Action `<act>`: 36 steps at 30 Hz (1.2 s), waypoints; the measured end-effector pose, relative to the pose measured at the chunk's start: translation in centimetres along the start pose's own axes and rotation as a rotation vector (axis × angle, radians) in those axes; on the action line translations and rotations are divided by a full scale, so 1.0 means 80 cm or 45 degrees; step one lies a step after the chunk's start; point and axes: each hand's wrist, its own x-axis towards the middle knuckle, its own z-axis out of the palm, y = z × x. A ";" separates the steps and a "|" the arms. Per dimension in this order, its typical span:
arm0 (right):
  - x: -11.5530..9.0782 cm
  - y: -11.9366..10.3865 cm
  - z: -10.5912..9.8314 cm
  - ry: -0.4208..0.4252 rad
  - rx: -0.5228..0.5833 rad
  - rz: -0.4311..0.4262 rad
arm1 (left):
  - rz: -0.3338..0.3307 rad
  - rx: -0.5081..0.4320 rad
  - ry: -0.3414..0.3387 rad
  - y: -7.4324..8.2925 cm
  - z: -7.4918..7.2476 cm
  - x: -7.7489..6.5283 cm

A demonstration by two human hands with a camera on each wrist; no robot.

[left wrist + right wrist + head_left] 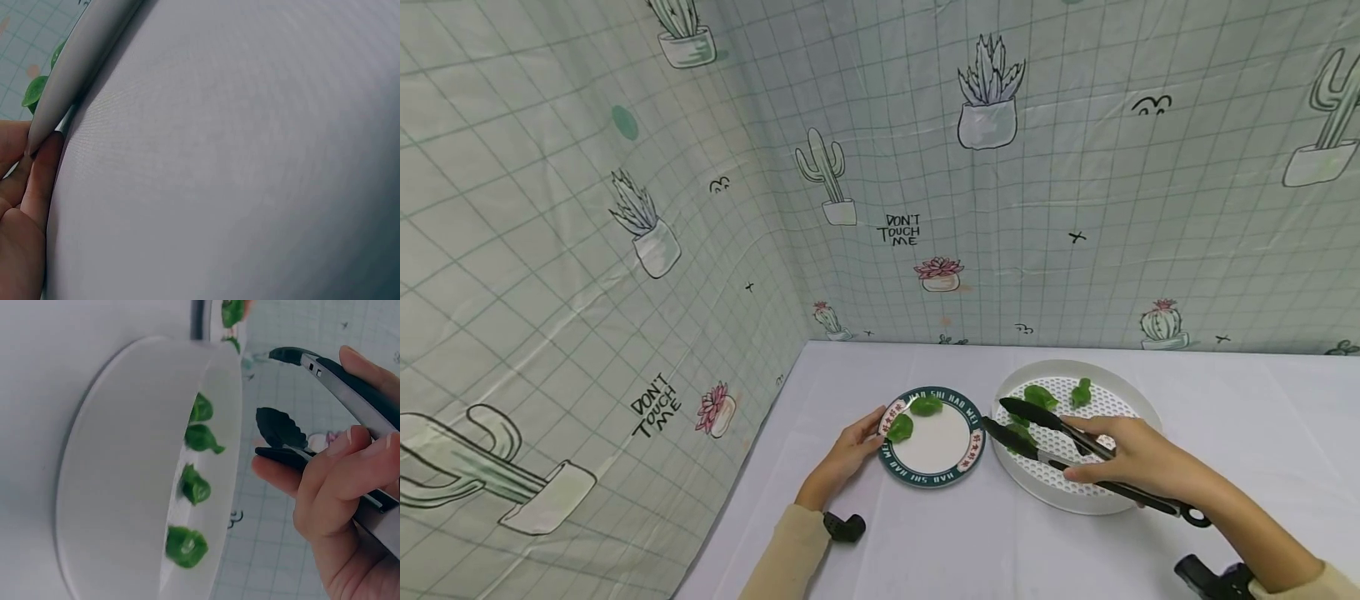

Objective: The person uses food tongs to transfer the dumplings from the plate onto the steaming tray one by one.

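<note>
- Nearest the camera is your right sleeve (1317, 587), with a black wrist camera (1213, 579) beside it, both behind your right hand (1138, 458).
- Your right hand is wrapped around a pair of black-and-silver tongs (1048, 418). The tips stand apart, ahead and to the left of your grip, and the ring at the handle end sits back by your wrist.
- Under your right hand and the tongs stands a round white bowl (1075, 502) with a holed bottom. The right wrist view puts the tips above its rim.
- Green leaves (1081, 393) lie in the bowl, ahead and to the left of that grip. The tongs cover some of them from above, and the bowl's wall cuts off their lower parts from the side.
- Your left hand (852, 450) pinches the left edge of a green-rimmed plate (936, 437).
- Two more leaves (899, 428) lie on the plate, just right of your left grip.
- The plate and bowl sit close beside each other between your hands; the tongs reach across that narrow space.
- Behind your left hand are your left sleeve (790, 554) and another black camera (846, 527).
- Beyond both grips, past the white table (917, 542), hangs a cactus-print cloth (1052, 192).
</note>
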 end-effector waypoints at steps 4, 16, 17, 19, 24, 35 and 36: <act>0.011 -0.016 0.009 -0.004 0.046 0.019 | 0.004 -0.012 -0.008 0.000 0.000 -0.001; 0.057 -0.049 0.054 -0.034 0.240 0.106 | -0.008 -0.005 -0.002 -0.002 -0.001 -0.002; 0.061 -0.050 0.058 -0.030 0.230 0.104 | -0.005 -0.001 -0.001 -0.002 -0.001 -0.001; 0.069 -0.050 0.067 -0.016 0.212 0.124 | 0.002 0.001 -0.002 -0.002 -0.001 -0.001; 0.088 -0.052 0.085 0.020 0.135 0.197 | -0.003 -0.025 -0.005 0.002 -0.001 -0.001; 0.107 -0.070 0.104 0.045 0.207 0.297 | -0.012 -0.012 0.004 0.003 0.000 -0.003; 0.108 -0.070 0.105 0.047 0.223 0.306 | -0.010 -0.009 0.005 0.003 0.000 -0.003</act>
